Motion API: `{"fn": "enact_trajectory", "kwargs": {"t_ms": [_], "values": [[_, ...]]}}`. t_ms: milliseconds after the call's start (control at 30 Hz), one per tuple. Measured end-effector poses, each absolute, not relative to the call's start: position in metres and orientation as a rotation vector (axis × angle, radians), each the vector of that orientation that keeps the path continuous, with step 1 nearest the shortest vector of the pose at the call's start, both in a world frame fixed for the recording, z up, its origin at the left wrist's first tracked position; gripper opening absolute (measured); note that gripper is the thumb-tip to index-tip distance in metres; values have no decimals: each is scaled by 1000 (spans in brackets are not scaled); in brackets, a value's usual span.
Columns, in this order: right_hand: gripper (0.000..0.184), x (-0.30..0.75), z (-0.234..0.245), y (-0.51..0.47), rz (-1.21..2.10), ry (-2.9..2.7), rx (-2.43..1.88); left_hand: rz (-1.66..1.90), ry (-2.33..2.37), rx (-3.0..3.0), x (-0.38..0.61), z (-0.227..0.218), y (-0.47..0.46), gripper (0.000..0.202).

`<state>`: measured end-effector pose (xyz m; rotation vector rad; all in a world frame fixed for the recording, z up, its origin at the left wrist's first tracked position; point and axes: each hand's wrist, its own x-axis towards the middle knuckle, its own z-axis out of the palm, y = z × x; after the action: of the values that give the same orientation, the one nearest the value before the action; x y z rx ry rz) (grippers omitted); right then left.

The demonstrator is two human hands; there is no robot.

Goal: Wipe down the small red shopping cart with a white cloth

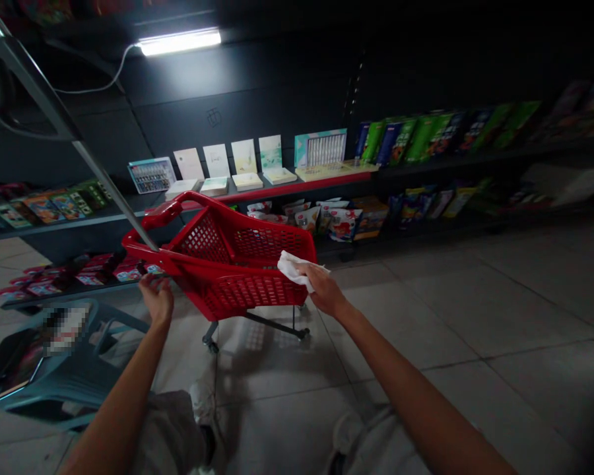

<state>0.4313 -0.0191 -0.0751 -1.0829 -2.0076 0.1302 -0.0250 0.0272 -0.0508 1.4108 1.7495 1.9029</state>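
A red plastic shopping cart (257, 290) with lattice sides stands in front of me on grey legs with casters. My right hand (324, 290) is closed on a white cloth (291, 264), which lies against the top rim at the cart's right end. I cannot tell whether it is a cloth or a paper wipe. Just below the cart's handle end, at the left, is my left hand (157, 300), its fingers loosely bent and apart with nothing seen in them. Whether its fingertips touch the cart is unclear.
Behind the cart, a dark shelf holds booklets (242, 165), boxed pen sets (321, 148), green and blue packs (420, 138) and snack bags (344, 224). A grey-blue plastic stool (86, 376) bears a dark tablet-like device. A metal pole (103, 181) slants down to the cart handle. Tiled floor lies around.
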Motion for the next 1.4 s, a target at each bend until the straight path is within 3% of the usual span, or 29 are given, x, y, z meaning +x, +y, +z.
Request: {"fn": "enact_trajectory", "kwargs": {"t_ms": [100, 200, 433, 600, 667, 800, 1000, 1267, 1333, 1400], "values": [[26, 426, -73, -27, 116, -2027, -1029, 2095, 1953, 1518, -11, -41, 15, 63], [28, 412, -68, -35, 124, -2040, -1016, 2122, 1765, 2016, 23, -28, -7, 61], [37, 373, -67, -50, 198, -2139, -1055, 1391, 1203, 2682, 113, -39, -42, 55], [36, 351, -64, -60, 252, -2202, -981, 1075, 1309, 2670, 132, -49, -43, 34], [35, 348, -58, -61, 265, -2231, -1013, 1068, 1383, 2677, 127, -49, -42, 28], [35, 350, -45, -54, 239, -2312, -1202, 1010, 1348, 2740, 113, -47, -40, 36], [20, 360, -36, -22, 100, -2440, -1461, 1078, 1434, 2790, 115, -48, -42, 30], [57, 367, -10, 5, -93, -2009, -1259, 1217, 1408, 2635, 110, -52, -38, 38], [59, 360, -13, 6, -97, -2062, -1271, 1252, 1400, 2600, 107, -54, -38, 38], [48, 351, -22, 8, 17, -2190, -1410, 1293, 1397, 2577, 105, -57, -40, 39]]}}
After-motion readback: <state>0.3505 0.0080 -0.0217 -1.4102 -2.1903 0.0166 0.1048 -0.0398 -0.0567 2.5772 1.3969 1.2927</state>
